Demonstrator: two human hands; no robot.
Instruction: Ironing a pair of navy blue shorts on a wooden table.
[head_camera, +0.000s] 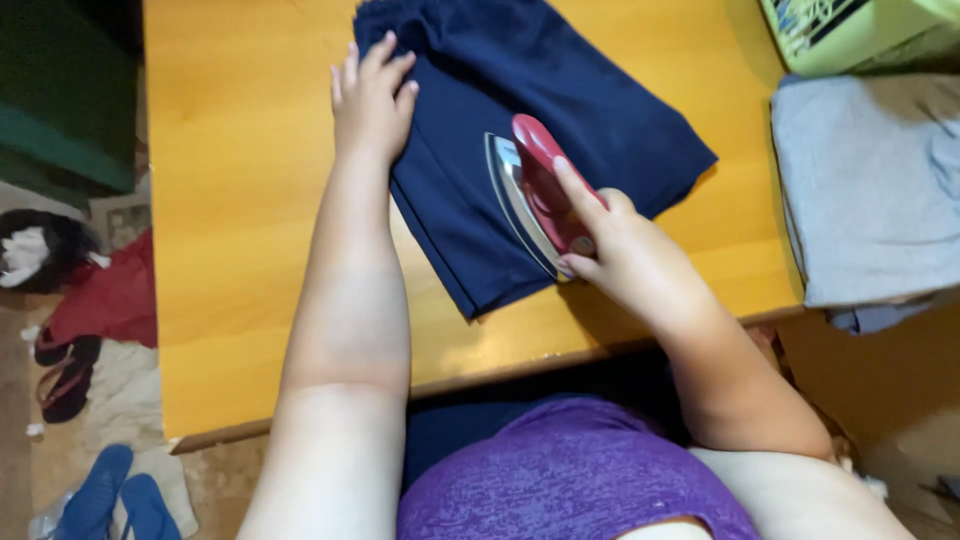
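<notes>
Two hands work on a wooden worktop (240, 200). The left hand (372, 95) lies flat, fingers spread, on navy shorts (560, 110); the right hand (625, 250) wraps an iron (535, 190) close by, so a burn seems possible.

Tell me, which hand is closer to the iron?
The right hand: its fingers wrap the iron's red handle. The left hand lies flat on the blue shorts, off to the iron's left, not touching it.
</notes>
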